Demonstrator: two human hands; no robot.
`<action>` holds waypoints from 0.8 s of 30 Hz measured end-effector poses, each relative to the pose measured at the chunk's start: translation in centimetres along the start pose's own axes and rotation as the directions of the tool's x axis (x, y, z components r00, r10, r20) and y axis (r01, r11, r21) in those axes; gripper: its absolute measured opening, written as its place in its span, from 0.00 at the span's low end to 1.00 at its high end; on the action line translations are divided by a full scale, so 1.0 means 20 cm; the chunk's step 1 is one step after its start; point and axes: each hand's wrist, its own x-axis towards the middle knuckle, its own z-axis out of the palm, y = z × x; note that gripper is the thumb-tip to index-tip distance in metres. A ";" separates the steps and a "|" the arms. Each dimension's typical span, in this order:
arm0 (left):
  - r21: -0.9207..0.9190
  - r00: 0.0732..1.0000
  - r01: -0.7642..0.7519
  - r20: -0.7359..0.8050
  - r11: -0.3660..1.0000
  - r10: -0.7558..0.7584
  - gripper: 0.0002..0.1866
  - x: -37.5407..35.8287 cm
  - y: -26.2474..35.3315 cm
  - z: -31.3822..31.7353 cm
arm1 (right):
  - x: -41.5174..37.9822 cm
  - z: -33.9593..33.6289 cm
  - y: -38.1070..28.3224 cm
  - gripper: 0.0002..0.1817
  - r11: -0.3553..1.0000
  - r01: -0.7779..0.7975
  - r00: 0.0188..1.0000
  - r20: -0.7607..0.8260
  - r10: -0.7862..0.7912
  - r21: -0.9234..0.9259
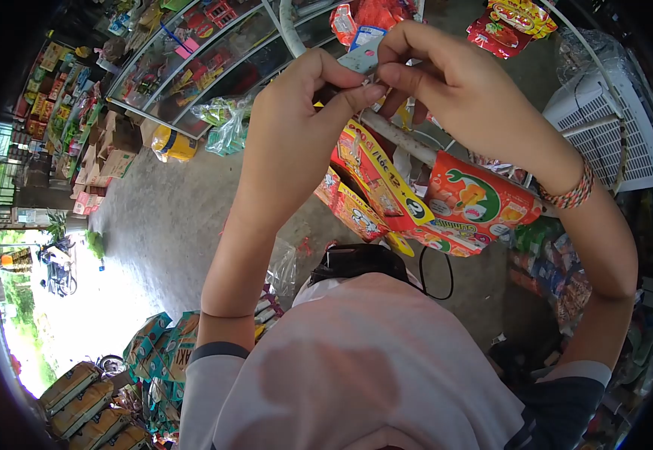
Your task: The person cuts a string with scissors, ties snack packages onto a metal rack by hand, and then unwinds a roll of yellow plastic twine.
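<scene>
My left hand (285, 142) pinches a small pale blue-grey strip with dark specks and a pink spot (359, 58) between thumb and fingers. At the strip's other end, the thumb and index finger of my right hand (461, 94) close on it; its remaining fingers curl underneath. A white rod (398, 136) passes just below the hands. Hanging under it are red and yellow snack packets (371, 184) and an orange-red packet with a green cartoon figure (476, 196). Behind the fingers is a bright red packet (375, 15). Part of the strip is hidden by my fingertips.
A glass display case (199, 64) stands at the upper left. Cardboard boxes (116, 142) and a yellow package (173, 142) lie on the concrete floor (169, 217). A white slatted appliance (604, 120) is at the right. Green bags (163, 349) are stacked at the lower left.
</scene>
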 end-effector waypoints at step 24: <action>0.396 0.885 -0.349 -0.159 0.850 0.438 0.04 -0.05 -0.10 0.08 | 0.01 0.01 0.03 0.09 0.991 -0.112 0.990 0.098 0.105 0.078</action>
